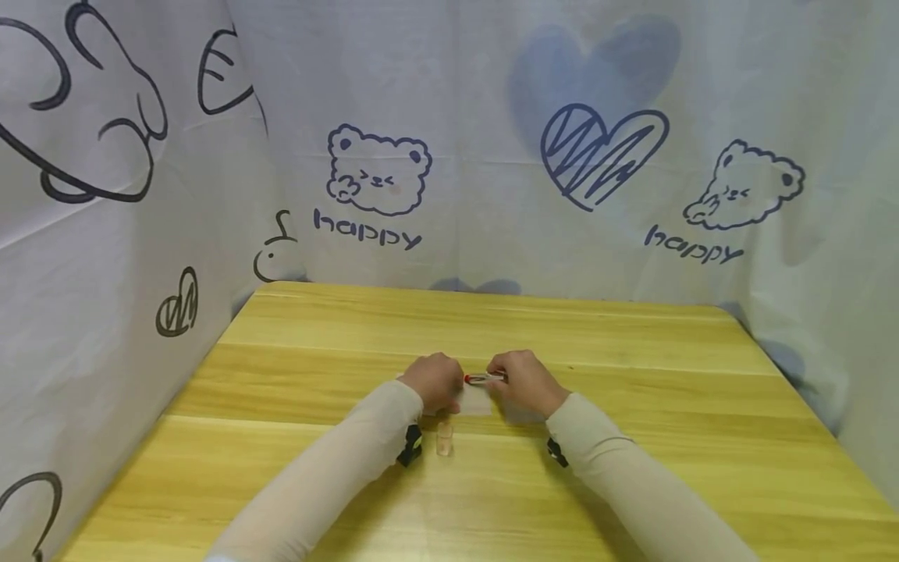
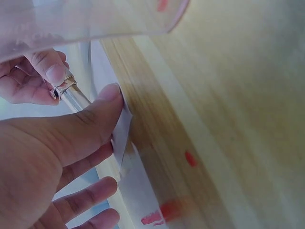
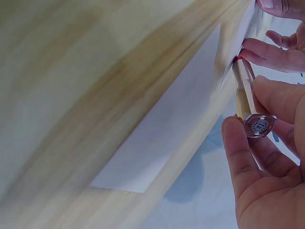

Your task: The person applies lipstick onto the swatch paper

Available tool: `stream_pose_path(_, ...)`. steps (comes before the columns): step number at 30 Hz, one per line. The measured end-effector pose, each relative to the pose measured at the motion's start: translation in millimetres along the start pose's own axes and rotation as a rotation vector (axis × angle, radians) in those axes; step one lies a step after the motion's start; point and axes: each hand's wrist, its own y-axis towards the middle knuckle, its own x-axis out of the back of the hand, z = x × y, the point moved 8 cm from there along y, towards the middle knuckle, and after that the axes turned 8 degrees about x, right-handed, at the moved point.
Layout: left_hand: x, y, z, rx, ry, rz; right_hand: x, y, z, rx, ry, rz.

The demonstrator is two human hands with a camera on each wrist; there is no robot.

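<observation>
My right hand grips a lipstick with a metallic and pale gold case, fingers and thumb around its base end. The red tip points left and is right at a white paper slip in front of my left hand. In the left wrist view, my left thumb and a finger pinch the edge of a paper slip, its other fingers spread. Beside it is another slip with a red smear on its end. A clear cap is on the table just nearer than my left hand.
A blank white slip lies by my right hand. The wooden table backs onto white curtains with drawn bears and hearts. A red spot shows in the left wrist view.
</observation>
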Motion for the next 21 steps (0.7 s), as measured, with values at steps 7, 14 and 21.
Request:
stream_pose_path(7, -3.5, -3.0, 1.7, 0.002, -0.017, -0.002, -2.2, -1.2, 5.0, 0.009, 0.009, 0.016)
stream_pose_path(14, -1.2, -0.6, 1.2, 0.000, -0.018, -0.017, 4.0, -2.0, 9.5, 0.023, 0.021, 0.001)
stream_pose_path(21, 0.3, -0.1, 0.6, 0.007, -0.015, -0.015, 4.5, -2.5, 9.7, 0.041, 0.014, 0.025)
